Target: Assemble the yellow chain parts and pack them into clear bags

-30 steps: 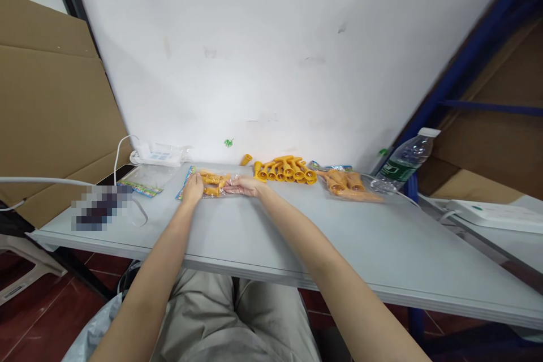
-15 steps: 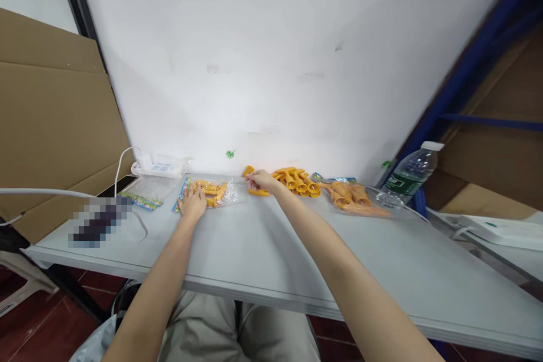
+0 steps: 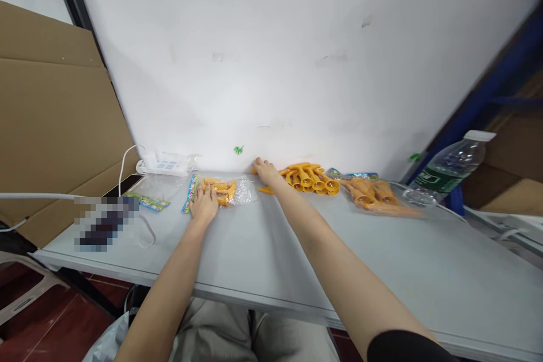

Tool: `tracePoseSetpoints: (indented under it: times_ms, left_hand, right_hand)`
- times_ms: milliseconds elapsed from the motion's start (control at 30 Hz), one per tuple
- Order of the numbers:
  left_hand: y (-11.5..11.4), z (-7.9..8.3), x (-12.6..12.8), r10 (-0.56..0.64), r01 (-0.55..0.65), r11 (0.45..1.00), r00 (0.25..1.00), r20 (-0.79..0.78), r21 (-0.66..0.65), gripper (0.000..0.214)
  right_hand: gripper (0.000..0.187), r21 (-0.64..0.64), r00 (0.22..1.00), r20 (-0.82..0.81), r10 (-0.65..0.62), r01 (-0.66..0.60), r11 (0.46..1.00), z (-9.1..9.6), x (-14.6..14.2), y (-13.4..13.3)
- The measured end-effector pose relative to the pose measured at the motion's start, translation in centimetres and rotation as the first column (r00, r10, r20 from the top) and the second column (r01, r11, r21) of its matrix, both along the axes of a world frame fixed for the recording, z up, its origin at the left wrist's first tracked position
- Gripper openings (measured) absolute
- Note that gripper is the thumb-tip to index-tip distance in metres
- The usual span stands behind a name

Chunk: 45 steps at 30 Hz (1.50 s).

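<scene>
My left hand [image 3: 204, 205] lies flat, fingers apart, on a clear plastic bag of orange toy pieces [image 3: 227, 191] on the grey table [image 3: 271, 249]. My right hand [image 3: 266, 172] reaches to the back of the table by the wall, its fingers curled over a single orange piece [image 3: 255, 169] there. Another orange piece [image 3: 266, 190] lies just below that hand. A loose pile of orange pieces [image 3: 311, 177] sits to the right of it.
A second filled bag [image 3: 375, 194] and a water bottle [image 3: 447, 168] lie at the right. At the left are an empty clear bag [image 3: 153, 189], a white power strip [image 3: 163, 166] and a cable. Cardboard stands at the left.
My right hand left the bag, went to the loose pieces, then up to the single piece by the wall. My left hand stayed on the bag.
</scene>
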<state>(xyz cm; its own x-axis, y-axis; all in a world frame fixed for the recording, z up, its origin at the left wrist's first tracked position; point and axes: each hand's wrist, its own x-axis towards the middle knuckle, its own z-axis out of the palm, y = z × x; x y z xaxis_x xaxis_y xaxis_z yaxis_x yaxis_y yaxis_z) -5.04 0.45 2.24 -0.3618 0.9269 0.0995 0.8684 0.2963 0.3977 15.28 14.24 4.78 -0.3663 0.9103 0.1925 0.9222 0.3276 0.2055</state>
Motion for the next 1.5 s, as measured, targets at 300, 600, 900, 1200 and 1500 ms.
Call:
tracePoseSetpoints:
  times_ms: [300,600,900,1200,1500]
  left_hand:
    - [0.2,-0.2,0.1,0.008,-0.008,1.0,1.0,0.005,0.017,0.055]
    - [0.0,0.1,0.1,-0.006,0.006,1.0,1.0,0.004,0.004,0.055]
    - [-0.4,0.3,-0.1,-0.032,0.033,0.999,0.999,0.016,-0.011,0.056]
    - [-0.1,-0.2,-0.4,-0.069,0.069,0.998,0.998,0.011,0.009,0.055]
    - [-0.3,0.1,-0.4,-0.092,0.092,0.996,0.996,0.005,-0.004,0.056]
  right_hand:
    - [0.042,0.051,0.996,0.088,0.014,-0.019,0.999,-0.1,0.5,1.1]
    - [0.032,0.134,0.998,-0.063,0.001,0.007,0.991,2.1,2.8,1.2]
    - [0.04,0.286,0.664,-0.73,0.162,0.082,0.955,4.7,5.9,-4.2]
    - [0.039,0.254,0.844,-0.528,0.094,0.051,0.966,-0.2,5.5,-12.0]
    - [0.057,-0.087,0.901,-0.415,-0.129,0.102,0.991,-2.1,4.6,-12.5]
